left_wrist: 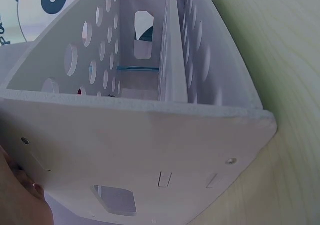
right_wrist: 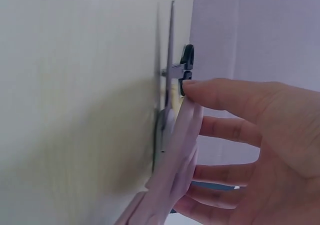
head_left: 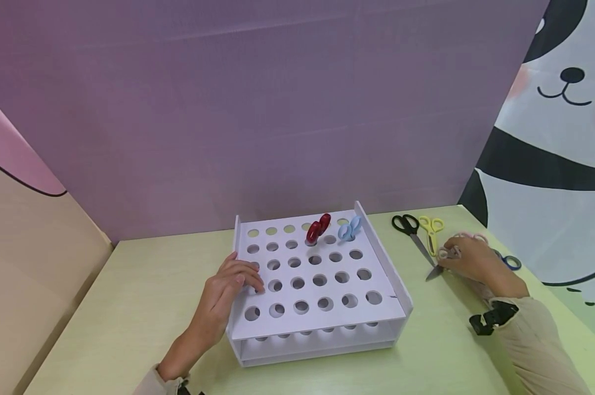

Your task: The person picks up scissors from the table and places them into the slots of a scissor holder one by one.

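Note:
My left hand [head_left: 218, 296] holds the left side of a white rack [head_left: 386, 307] with rows of round holes, its fingers bent over the edge onto the top board. In the left wrist view, the rack's side panel [left_wrist: 135, 140] fills the front. Red-handled scissors [head_left: 314, 231] and light blue-handled scissors [head_left: 347, 231] stand in holes toward the back, handles up. Off to the right, my right hand [head_left: 475, 263] pinches pale pink scissors [right_wrist: 177, 150] between thumb and fingers, close above the table. The hand hides part of them.
Black-handled scissors [head_left: 407, 224] lie right of the rack, blades toward me. Beside them are yellow scissors [head_left: 431, 236]. Pink handles [head_left: 475, 237] and blue handles [head_left: 512, 263] show around my right hand. A purple backdrop [head_left: 278, 120] closes off the table's back.

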The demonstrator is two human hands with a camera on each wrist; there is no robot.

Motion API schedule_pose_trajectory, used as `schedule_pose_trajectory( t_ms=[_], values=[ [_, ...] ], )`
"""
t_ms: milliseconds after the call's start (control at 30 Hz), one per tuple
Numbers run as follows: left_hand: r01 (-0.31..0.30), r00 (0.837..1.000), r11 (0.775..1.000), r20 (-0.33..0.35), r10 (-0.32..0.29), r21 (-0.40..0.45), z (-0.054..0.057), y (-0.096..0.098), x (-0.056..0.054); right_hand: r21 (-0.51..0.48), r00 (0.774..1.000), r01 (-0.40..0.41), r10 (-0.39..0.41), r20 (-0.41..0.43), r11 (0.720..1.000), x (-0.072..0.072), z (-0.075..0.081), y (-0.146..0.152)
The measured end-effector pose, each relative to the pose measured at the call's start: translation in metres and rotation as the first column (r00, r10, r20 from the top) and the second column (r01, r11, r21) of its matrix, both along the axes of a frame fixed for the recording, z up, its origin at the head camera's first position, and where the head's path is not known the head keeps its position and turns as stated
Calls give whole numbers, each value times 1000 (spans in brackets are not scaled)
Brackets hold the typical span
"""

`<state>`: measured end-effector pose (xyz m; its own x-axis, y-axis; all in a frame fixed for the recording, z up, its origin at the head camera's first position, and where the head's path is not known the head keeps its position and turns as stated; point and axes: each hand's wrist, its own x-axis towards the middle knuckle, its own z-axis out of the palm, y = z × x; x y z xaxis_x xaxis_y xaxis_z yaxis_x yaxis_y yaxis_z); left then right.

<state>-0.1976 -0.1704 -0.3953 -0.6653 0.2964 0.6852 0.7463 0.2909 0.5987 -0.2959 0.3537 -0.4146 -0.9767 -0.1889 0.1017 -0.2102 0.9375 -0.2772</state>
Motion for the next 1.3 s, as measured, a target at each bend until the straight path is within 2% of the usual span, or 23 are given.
schedule_pose_trajectory(
  t_ms=[100,267,500,633,800,1067,1300],
  values=[
    [1,1000,1000,-2,-1,2,0,0,0,-19,999,31,-31,27,999,0,5,-3],
    [4,1000,1000,-6,-4,1,0,0,0,6,1000,13,-13,9,1000,3,14,-8],
    [2,1000,1000,-6,-2,-3,0,0,0,7,999,35,-35,24,999,6,24,-16],
    [-1,1000,1000,-4,1,-6,0,0,0,4,999,5,-5,-48,1000,8,29,-20],
    [4,1000,1000,-4,-4,1,0,0,0,-13,988,-37,35,-152,999,13,38,-30],
    [5,1000,1000,-3,-5,1,0,0,0,-22,973,-45,39,-227,999,18,50,-40],
    [9,1000,1000,-8,-9,0,0,-1,0,-39,950,-65,49,-310,997,23,57,-48]
  ],
)
